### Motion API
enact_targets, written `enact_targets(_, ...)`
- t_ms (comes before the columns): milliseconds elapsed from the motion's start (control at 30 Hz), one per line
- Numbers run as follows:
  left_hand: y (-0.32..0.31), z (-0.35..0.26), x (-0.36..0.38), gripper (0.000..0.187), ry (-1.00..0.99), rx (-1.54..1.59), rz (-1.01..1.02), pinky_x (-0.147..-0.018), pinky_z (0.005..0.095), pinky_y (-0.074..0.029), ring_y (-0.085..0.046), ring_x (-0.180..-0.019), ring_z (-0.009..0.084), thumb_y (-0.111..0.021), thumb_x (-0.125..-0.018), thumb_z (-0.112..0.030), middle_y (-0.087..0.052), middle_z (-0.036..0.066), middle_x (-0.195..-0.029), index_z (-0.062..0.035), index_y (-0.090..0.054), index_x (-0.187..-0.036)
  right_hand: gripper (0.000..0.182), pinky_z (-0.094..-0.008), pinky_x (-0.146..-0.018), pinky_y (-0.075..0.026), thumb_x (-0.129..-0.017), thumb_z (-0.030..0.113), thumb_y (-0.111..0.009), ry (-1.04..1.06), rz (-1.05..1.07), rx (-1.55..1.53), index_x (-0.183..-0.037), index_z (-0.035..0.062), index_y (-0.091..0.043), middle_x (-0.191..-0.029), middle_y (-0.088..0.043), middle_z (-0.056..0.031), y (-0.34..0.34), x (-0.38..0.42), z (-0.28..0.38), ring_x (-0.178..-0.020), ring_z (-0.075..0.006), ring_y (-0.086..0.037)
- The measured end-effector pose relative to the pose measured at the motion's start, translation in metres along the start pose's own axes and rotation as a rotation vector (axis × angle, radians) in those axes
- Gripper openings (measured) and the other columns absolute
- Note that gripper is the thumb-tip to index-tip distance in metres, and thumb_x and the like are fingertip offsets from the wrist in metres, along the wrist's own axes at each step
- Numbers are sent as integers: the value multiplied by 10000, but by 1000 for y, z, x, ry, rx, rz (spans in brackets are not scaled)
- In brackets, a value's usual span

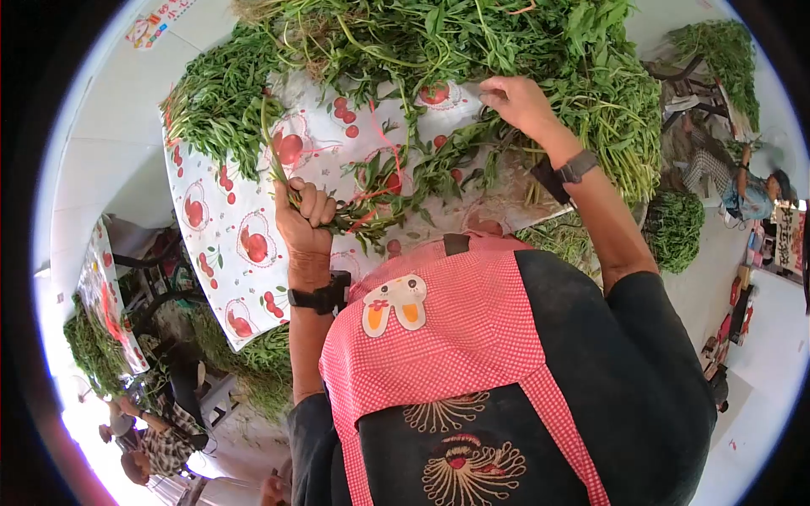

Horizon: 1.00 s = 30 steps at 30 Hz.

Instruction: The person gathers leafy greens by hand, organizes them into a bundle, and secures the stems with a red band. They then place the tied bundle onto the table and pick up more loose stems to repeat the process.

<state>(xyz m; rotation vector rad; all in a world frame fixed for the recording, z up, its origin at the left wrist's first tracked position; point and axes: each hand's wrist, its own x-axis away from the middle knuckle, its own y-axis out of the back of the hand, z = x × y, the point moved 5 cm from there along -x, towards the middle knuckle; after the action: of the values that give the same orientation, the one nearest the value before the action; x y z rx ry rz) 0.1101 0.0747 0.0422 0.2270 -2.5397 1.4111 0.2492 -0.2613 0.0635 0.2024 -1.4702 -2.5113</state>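
My left hand (pixel 305 218) is closed around a small bunch of leafy green stems (pixel 272 135), which stick out above the fist and trail leaves below it. My right hand (pixel 516 103) is raised at the lower edge of a large heap of greens (pixel 540 51), thumb and fingers pinched together. What sits between those fingertips is too small to make out. Loose leafy sprigs (pixel 422 190) lie between the hands on a white tablecloth (pixel 198 244) printed with red fruit. Thin red ties (pixel 384 126) are scattered among them.
A pile of greens (pixel 224 101) lies at the table's left, and bundled stems (pixel 629 126) at its right. More greens (pixel 675 228) are on the floor. Other people (pixel 164 443) are at the lower left and far right (pixel 751 194). Another table with greens (pixel 110 295) stands left.
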Motion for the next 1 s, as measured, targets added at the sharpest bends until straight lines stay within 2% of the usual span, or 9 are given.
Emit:
enact_targets(200, -6, 2, 8, 383, 46, -37, -7, -370, 226, -222, -215, -366, 74, -335, -980, -371, -282, -49, -490, -72, -546, -867, 158, -397, -687, -497, -789, 198, -622, 121, 8, -179, -919, 135, -686, -838, -658, -126, -45, 20, 48, -760, -325, -622)
enact_targets(333, -12, 3, 13, 367, 61, -48, 9, -371, 229, -222, -209, -363, 73, -332, -982, -373, -276, -49, -486, -83, -526, -867, 237, -408, -673, -493, -782, 322, -630, 167, 144, -155, -895, 121, -685, -819, -656, -134, -76, 23, 80, -756, -332, -622)
enact_targets(367, -14, 3, 16, 366, 72, -69, 8, -371, 229, -221, -206, -363, 73, -328, -983, -376, -276, -48, -485, -87, -516, -859, 324, -425, -665, -492, -769, 425, -630, 67, 214, -67, -872, 123, -683, -799, -661, -121, -87, 21, 88, -750, -331, -630)
enact_targets(467, -21, 4, 25, 376, 69, -90, -28, -368, 230, -218, -202, -362, 73, -316, -986, -392, -280, -49, -490, -93, -495, -845, 401, -436, -661, -495, -755, 486, -629, -31, 248, 56, -850, 100, -679, -774, -663, -118, -106, 14, 112, -747, -325, -639)
enact_targets(633, -19, 1, 36, 255, 31, -241, -21, -460, 239, -298, -259, -421, 69, -431, -975, -321, -277, -51, -515, -101, -490, -862, 412, -404, -622, -508, -751, 444, -670, 47, 253, 17, -870, 50, -658, -765, -656, -135, -144, 1, 93, -688, -272, -655)
enact_targets(700, -20, 6, 39, 240, 39, -275, -24, -466, 241, -311, -276, -432, 74, -449, -969, -315, -284, -49, -522, -99, -499, -877, 330, -341, -553, -508, -786, 336, -687, 36, 333, -493, -939, 49, -632, -753, -656, -97, -138, 0, 97, -578, -191, -631)
enact_targets(733, -20, 9, 40, 227, 63, -313, -24, -473, 244, -324, -294, -443, 78, -466, -962, -309, -290, -46, -529, -97, -507, -893, 330, -341, -553, -508, -786, 336, -687, 40, 337, -490, -939, 49, -632, -753, -656, -97, -136, 0, 99, -578, -191, -631)
enact_targets(800, -18, 13, 39, 211, 94, -310, 19, -489, 247, -346, -338, -483, 84, -493, -952, -292, -327, -40, -563, -87, -515, -910, 263, -266, -498, -484, -834, 239, -660, -246, 542, -1267, -996, 39, -605, -731, -645, -54, -113, 15, 128, -502, -124, -584)
enact_targets(1000, -24, 25, 28, 231, 221, -304, 106, -469, 240, -352, -412, -522, 107, -510, -942, -291, -424, -4, -624, -68, -540, -890, 275, -263, -440, -437, -883, 281, -620, -466, 848, -1672, -1007, 37, -596, -683, -587, -10, -106, 43, 160, -558, -105, -573)
